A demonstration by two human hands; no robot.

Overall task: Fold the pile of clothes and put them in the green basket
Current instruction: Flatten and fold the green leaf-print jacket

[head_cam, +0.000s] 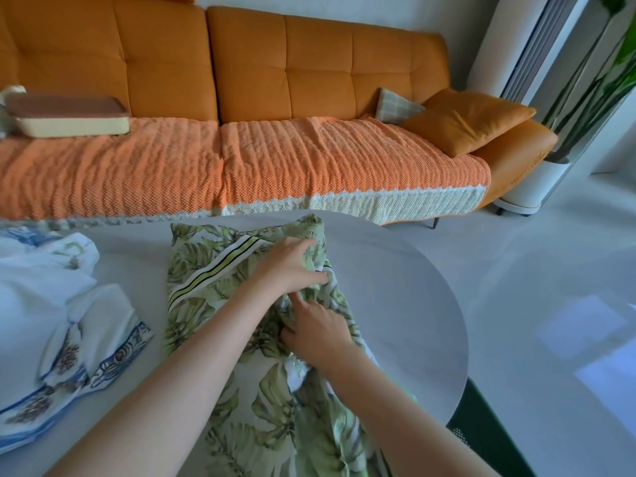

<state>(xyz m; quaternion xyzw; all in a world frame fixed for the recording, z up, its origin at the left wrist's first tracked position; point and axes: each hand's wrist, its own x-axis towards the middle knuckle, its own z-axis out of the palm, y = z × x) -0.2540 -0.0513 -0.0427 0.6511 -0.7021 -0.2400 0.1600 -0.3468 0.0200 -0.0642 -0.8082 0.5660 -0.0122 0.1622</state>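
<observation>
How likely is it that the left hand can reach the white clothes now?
Probably yes. The left hand rests on the leaf garment, and the white clothes lie just beside it on the same table, with nothing standing between them.

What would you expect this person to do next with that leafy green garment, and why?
Probably smooth the bunched cloth flat before folding further. The left hand presses the leaf-print garment on the table, while the right hand curls into a wrinkled bunch near its right edge; the part nearer the person lies rumpled.
</observation>
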